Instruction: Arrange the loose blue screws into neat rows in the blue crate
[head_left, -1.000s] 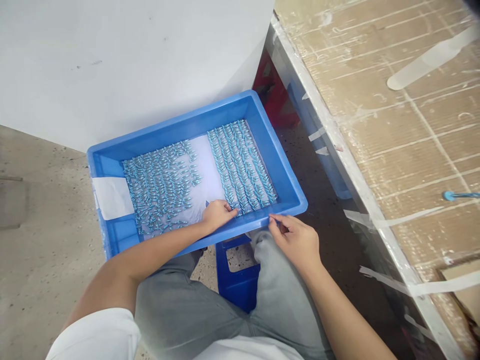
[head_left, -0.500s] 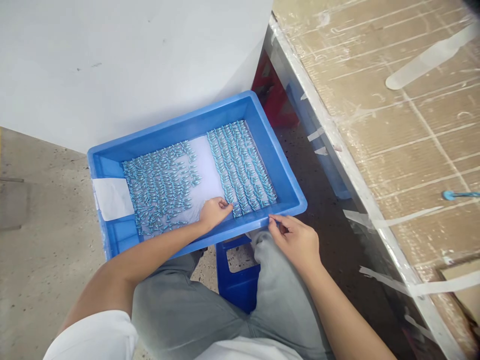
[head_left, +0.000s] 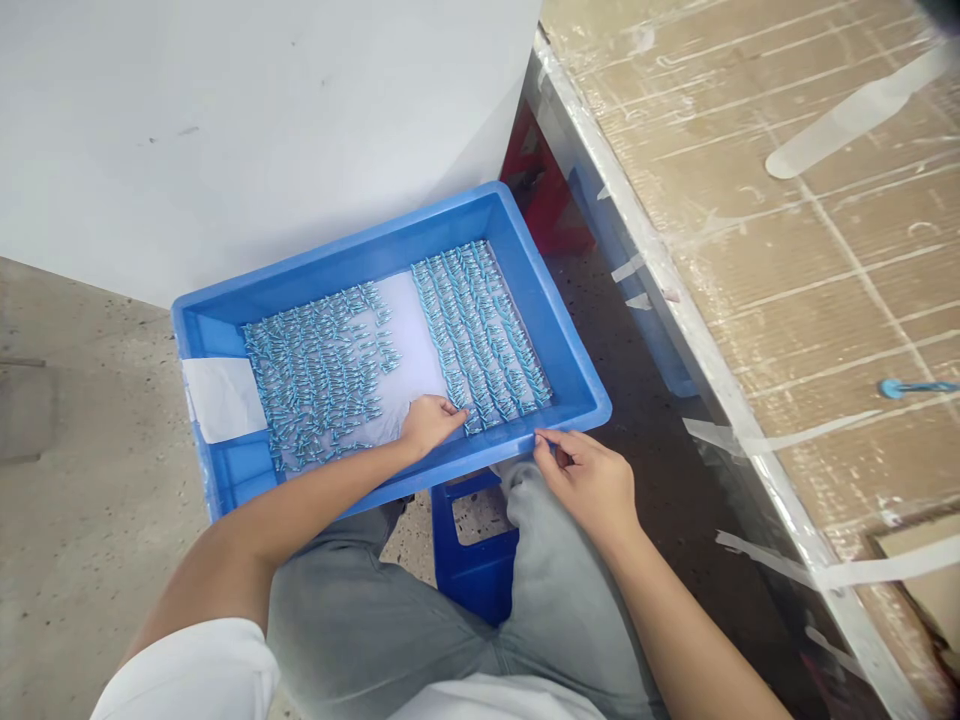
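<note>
A blue plastic tub [head_left: 337,240] with a white lining sheet [head_left: 409,325] holds many small teal pointed pieces, too small to name. On its right side the pieces [head_left: 480,330] lie in neat rows; on the left another mass of pieces [head_left: 315,370] is packed less evenly. My left hand [head_left: 433,422] reaches inside, thumb and fingers pinched together at the near end of the leftmost neat row. What it pinches, if anything, is hidden. At the tub's near right rim is my right hand [head_left: 589,475], its fingers curled and thumb against the index finger; its contents cannot be made out.
A white panel [head_left: 262,130] stands behind the tub. To the right is a cardboard-covered table [head_left: 750,250] with tape strips and a blue object [head_left: 915,388] on it. A blue stool [head_left: 472,570] sits between my legs, and a red object [head_left: 551,195] lies beneath the table.
The view has shifted very slightly. Both hands keep the same poses at the tub, and the rows look the same.
</note>
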